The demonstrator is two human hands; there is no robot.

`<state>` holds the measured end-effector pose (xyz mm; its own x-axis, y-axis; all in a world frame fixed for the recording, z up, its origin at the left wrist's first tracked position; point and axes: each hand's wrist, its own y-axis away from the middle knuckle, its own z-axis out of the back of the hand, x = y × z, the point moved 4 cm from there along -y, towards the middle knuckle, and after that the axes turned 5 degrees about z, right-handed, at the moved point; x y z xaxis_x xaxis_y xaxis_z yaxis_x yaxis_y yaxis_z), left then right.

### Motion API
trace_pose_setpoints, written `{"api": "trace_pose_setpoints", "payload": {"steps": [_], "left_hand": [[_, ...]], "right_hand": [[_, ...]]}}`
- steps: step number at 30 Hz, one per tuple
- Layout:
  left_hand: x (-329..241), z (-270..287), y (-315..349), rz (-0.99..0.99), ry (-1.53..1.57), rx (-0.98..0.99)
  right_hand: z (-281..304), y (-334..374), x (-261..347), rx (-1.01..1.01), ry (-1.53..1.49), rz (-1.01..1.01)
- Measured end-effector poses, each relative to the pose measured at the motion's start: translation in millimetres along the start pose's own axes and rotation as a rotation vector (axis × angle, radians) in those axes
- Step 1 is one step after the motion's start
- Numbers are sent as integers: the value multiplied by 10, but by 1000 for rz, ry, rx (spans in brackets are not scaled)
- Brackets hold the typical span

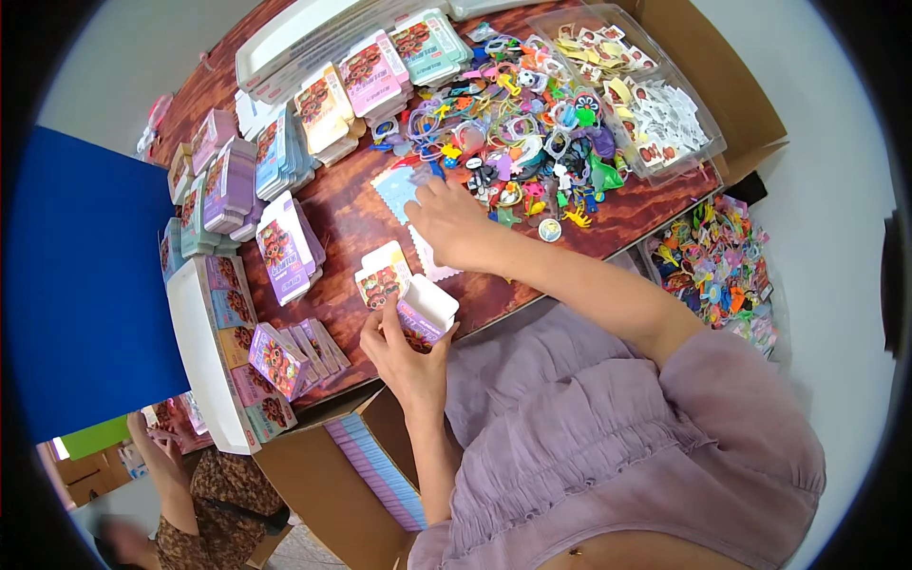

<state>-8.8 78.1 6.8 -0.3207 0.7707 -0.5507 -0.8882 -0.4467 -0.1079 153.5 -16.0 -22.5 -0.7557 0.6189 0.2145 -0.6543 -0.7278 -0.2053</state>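
Box (426,315), mouth open, in a thumb-and-finger pinch of left hand (404,356) near the table (344,214) edge, right hand (446,223) curled over blue paper (391,195), hold unclear, with denting perhaps likely from too tight a squeeze.

The bare left hand (407,363) is curved in a grip, thumb (443,346) opposing bent fingers, above a steeply rising bare forearm (434,461). The bare right arm (589,290) slants leftward from its bent elbow, the bare right hand (448,223) palm down, fingers curled.
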Motion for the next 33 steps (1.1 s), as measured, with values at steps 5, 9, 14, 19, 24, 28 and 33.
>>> {"api": "trace_pose_setpoints", "payload": {"steps": [5, 9, 14, 19, 24, 28, 33], "left_hand": [[76, -101, -16, -15, -20, 72], [74, -75, -16, -45, -55, 43], [40, 39, -58, 20, -24, 5], [-68, -15, -99, 44, -59, 17], [-79, -37, -63, -44, -35, 44], [-171, -64, -62, -108, 33, 73], [-98, 12, -70, -38, 126, 22]], "right_hand": [[-51, 8, -112, -23, -47, -54], [102, 68, -206, -263, -201, -20], [505, 265, -411, -395, -1201, -331], [284, 612, -30, -338, -1440, -378], [284, 690, 54, -289, -1073, -351], [294, 667, 435, -439, -773, -60], [328, 730, 385, -301, -849, 87]]}}
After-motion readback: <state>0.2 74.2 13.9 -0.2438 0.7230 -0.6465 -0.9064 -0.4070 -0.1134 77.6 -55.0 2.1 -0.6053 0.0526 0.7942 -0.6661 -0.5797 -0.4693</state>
